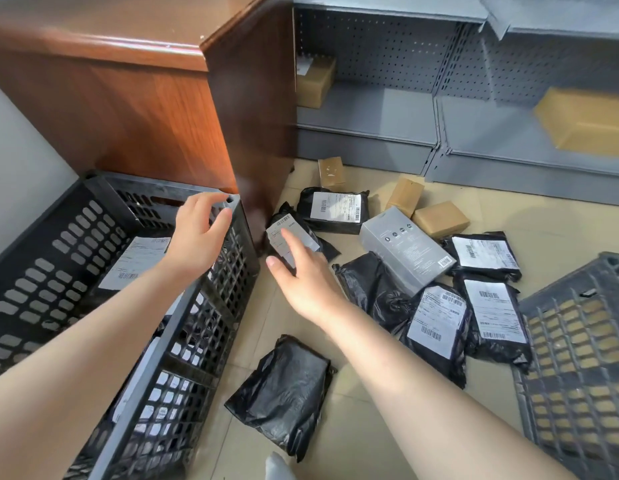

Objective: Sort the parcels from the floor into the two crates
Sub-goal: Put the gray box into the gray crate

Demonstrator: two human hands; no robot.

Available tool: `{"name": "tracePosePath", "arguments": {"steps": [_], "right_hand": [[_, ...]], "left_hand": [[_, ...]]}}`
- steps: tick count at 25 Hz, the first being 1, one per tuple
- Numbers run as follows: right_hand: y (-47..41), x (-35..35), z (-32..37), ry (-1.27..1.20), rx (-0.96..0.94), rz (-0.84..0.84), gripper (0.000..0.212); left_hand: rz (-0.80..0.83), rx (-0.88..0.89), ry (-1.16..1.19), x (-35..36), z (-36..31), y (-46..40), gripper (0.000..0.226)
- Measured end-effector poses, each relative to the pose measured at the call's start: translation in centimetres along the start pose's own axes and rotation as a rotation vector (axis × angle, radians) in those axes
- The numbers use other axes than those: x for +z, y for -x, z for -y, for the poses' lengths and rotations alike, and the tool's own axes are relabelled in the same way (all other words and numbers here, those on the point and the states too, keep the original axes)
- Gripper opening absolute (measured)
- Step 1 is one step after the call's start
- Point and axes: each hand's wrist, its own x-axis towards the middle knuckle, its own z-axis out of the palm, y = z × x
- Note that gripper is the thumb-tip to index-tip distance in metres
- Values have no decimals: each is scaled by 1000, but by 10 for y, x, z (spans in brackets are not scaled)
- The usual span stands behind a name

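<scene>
Two hands are out: left hand (pixel 197 233), fingers loosely spread, rests on the black crate (pixel 183 327) rim at left; right hand (pixel 301 275), open, reaches over a labelled black parcel (pixel 290 233) at centre. Crate holds labelled parcels.

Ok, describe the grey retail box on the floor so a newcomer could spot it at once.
Start at the grey metal shelving along the back wall and look down to the parcels scattered on the tiled floor in front of it. In the middle of the pile lies the grey box, resting partly on black mailer bags. It is the only rigid grey carton with printed icons; its neighbours are brown cardboard boxes and black plastic bags.
</scene>
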Motion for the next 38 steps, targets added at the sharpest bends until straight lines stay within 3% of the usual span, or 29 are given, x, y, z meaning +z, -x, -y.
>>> {"name": "tracePosePath", "arguments": {"steps": [11, 17, 26, 31, 36, 38], "right_hand": [[7, -92, -127, 70, 352, -209, 64], [-3, -102, -199, 228, 471, -175, 71], [-46, -117, -273, 573, 561, 26, 76], [-50, -107, -284, 644, 541, 94, 83], [-36, -95, -293, 859, 306, -112, 57], [-38, -92, -299, 870, 312, -130, 55]], "left_hand": [[253, -103, 42, 128, -66, 12, 51], [371, -281, -14, 208, -78, 13, 53], [466, -321, 4, 250, -45, 30, 55], [507, -355, -2, 257, -29, 36, 55], [535, -365, 2, 262, -26, 39, 55], [547, -369, 1, 264, -26, 42, 54]]}}
